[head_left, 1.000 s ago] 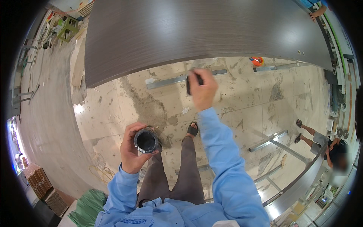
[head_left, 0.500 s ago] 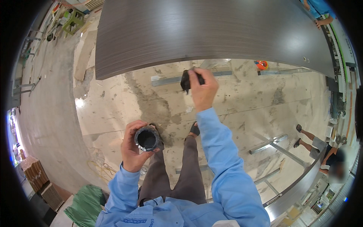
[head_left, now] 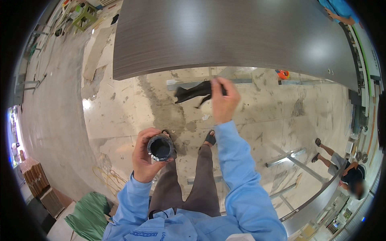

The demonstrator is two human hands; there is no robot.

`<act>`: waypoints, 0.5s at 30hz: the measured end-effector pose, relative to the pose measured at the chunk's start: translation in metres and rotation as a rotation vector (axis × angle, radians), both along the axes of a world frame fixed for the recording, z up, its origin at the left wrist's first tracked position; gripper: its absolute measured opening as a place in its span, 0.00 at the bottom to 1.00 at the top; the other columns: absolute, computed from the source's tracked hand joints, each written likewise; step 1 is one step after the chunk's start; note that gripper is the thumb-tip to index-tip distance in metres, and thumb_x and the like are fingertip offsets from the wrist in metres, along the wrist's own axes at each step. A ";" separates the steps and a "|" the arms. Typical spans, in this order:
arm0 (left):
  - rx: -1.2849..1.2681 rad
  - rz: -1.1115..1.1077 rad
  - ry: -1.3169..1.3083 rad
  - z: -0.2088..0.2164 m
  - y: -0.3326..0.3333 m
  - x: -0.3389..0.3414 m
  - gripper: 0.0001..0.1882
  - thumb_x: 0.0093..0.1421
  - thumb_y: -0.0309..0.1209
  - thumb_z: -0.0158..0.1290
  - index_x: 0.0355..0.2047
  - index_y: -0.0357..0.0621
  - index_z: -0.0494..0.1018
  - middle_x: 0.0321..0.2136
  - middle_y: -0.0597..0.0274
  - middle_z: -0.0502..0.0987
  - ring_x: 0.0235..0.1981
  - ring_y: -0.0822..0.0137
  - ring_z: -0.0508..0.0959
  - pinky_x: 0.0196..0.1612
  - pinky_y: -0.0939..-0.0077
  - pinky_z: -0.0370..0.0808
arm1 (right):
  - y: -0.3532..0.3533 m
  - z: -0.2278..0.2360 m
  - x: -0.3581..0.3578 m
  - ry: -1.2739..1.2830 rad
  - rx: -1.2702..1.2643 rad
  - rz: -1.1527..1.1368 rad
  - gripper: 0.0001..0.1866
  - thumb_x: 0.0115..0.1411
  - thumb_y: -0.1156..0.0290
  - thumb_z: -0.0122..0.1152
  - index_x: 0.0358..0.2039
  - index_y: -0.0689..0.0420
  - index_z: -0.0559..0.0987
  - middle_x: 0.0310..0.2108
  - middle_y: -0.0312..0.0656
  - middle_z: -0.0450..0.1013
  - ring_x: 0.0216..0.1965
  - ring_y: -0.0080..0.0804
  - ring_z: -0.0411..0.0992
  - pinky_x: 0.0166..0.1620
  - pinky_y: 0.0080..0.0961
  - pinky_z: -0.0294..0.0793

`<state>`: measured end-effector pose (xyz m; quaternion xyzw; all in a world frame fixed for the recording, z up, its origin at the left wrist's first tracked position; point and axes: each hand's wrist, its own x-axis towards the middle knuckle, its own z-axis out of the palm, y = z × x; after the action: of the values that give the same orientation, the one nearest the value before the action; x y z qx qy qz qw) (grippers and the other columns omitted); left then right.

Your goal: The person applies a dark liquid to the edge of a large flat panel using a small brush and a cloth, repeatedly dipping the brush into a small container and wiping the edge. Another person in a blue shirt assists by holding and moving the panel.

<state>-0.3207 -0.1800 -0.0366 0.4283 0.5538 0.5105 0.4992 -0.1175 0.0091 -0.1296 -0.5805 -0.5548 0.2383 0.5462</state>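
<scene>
At far left, a flat stack of brown cardboard (head_left: 35, 174) stands near a crumpled green sheet (head_left: 90, 217). My left hand (head_left: 141, 160) curls around a dark, stained cup (head_left: 161, 148), its open mouth facing up at me, above my leg. Next, a black cloth (head_left: 194, 92) trails leftward from my right hand (head_left: 225, 102), pinched in my fingers below the near edge of a dark wood-grain panel (head_left: 225, 36). At far right, a co-worker (head_left: 345, 168) is beside another panel (head_left: 317, 193).

Container (head_left: 150, 146) in left grip (head_left: 141, 160), cloth (head_left: 195, 91) in right grip (head_left: 225, 103), stool (head_left: 84, 18) left of panel (head_left: 233, 36)
</scene>
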 end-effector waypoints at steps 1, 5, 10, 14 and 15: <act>0.001 0.006 0.004 0.001 -0.001 -0.003 0.41 0.44 0.20 0.74 0.59 0.40 0.70 0.58 0.57 0.68 0.59 0.61 0.75 0.64 0.67 0.71 | 0.001 0.002 0.003 0.015 -0.054 0.011 0.05 0.60 0.75 0.71 0.36 0.60 0.84 0.34 0.45 0.82 0.35 0.38 0.80 0.42 0.29 0.78; -0.016 0.024 0.013 0.000 -0.004 -0.012 0.41 0.44 0.22 0.75 0.59 0.39 0.70 0.58 0.56 0.68 0.59 0.61 0.75 0.64 0.67 0.71 | -0.003 0.004 -0.016 0.029 -0.104 0.101 0.06 0.61 0.74 0.71 0.37 0.61 0.85 0.34 0.44 0.82 0.35 0.37 0.80 0.41 0.29 0.77; -0.003 0.070 -0.021 -0.002 -0.008 -0.021 0.41 0.44 0.21 0.75 0.59 0.38 0.70 0.58 0.56 0.68 0.59 0.61 0.75 0.64 0.67 0.71 | -0.009 0.009 -0.026 0.028 -0.137 0.127 0.06 0.61 0.74 0.71 0.38 0.61 0.85 0.33 0.43 0.82 0.34 0.35 0.80 0.41 0.28 0.78; 0.032 0.060 0.015 -0.002 -0.012 -0.029 0.41 0.44 0.21 0.75 0.59 0.38 0.70 0.58 0.56 0.69 0.59 0.62 0.74 0.64 0.66 0.71 | -0.006 0.016 -0.022 0.087 -0.178 -0.032 0.05 0.60 0.75 0.71 0.37 0.60 0.85 0.33 0.44 0.82 0.34 0.35 0.80 0.41 0.27 0.77; 0.029 0.061 0.026 -0.003 -0.012 -0.031 0.41 0.44 0.21 0.75 0.59 0.38 0.70 0.57 0.56 0.69 0.59 0.62 0.74 0.64 0.66 0.71 | -0.005 0.017 -0.022 0.126 -0.201 -0.136 0.06 0.59 0.75 0.71 0.37 0.60 0.85 0.33 0.44 0.82 0.34 0.36 0.80 0.41 0.27 0.77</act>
<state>-0.3513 -0.1918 -0.0398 0.4249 0.5657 0.5277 0.4700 -0.1395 0.0037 -0.1121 -0.6525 -0.4522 0.2913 0.5337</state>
